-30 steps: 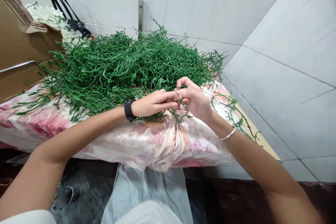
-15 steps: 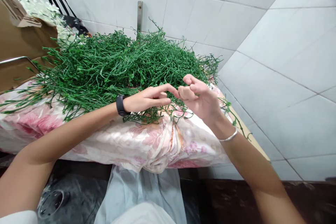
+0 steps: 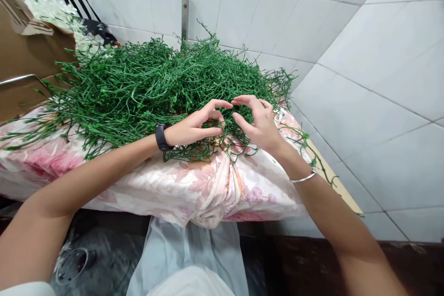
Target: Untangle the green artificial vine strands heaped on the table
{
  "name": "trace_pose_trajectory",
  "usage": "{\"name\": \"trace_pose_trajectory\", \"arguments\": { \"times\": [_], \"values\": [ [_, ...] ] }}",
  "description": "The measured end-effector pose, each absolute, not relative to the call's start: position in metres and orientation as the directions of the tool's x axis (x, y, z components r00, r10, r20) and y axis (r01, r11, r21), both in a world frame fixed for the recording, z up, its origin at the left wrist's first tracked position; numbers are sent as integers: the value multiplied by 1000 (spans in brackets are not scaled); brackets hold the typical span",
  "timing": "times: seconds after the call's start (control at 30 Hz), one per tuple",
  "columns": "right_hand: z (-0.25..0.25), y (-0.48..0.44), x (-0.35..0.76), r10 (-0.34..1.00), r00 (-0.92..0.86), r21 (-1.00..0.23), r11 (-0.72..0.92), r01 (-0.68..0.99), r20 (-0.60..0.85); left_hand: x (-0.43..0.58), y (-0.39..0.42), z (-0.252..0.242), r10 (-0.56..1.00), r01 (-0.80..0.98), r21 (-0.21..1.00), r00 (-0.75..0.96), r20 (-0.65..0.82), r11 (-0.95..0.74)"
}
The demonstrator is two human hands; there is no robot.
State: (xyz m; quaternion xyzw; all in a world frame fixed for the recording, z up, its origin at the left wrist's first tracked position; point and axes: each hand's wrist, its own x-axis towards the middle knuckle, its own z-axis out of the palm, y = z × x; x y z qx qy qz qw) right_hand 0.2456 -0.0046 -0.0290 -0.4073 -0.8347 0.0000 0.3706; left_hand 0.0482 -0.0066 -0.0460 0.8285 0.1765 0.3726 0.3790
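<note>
Two hands work at the near edge of one big heap of green stems [image 3: 163,83]. The left hand [image 3: 192,127] has its fingers [image 3: 217,104] curled loosely, index tip raised and bent over the stems; whether it pinches a strand I cannot tell. The right hand [image 3: 260,125] faces it, fingers spread and unclenched, thumb and forefinger apart, tips just beside those of the left. Thin green strands run under both palms.

One black band [image 3: 160,137] rings the left wrist; one slim silver bangle [image 3: 304,177] circles the right.

The heap is a tangle of wiry, thin, branching stems, glossy and plastic-looking. It lies on a bench covered by one shiny cloth [image 3: 194,185] printed with pink flowers, its folds bunched below the hands. A few loose stems trail off the heap's right side.

Behind the heap's left end stand one brown cardboard box [image 3: 21,46], a cluster of small white blossoms [image 3: 58,14] and one black bag with loop handles [image 3: 86,14]. Behind the heap, pale glossy wall tiles [image 3: 277,9] carry one narrow metal bracket [image 3: 185,16].
</note>
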Motion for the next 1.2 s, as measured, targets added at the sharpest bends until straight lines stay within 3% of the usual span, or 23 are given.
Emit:
{"name": "trace_pose_trajectory", "arguments": {
  "times": [0.33, 0.57, 0.8, 0.97, 1.07, 1.2],
  "values": [
    [-26, -10, 245, 564, -605, -261, 815, 517, 562, 50, -4, -47, 600, 75, 696, 578, 553, -714],
    [-37, -8, 243, 538, -583, -281, 833, 476, 608, 50, -3, -48, 614, 245, 589, 535, 580, -770],
    [-47, -12, 236, 540, -601, -277, 834, 477, 590, 53, -4, -46, 601, 229, 591, 559, 571, -773],
    [-47, -15, 235, 512, -553, -236, 837, 494, 658, 51, -4, -46, 620, 347, 525, 565, 544, -777],
    [-44, -19, 234, 572, -525, -356, 813, 460, 630, 49, -4, -45, 618, 395, 480, 581, 530, -783],
    [-35, -22, 233, 690, -511, -638, 704, 311, 513, 48, -4, -45, 549, 355, 426, 637, 542, -832]
  ]
}}
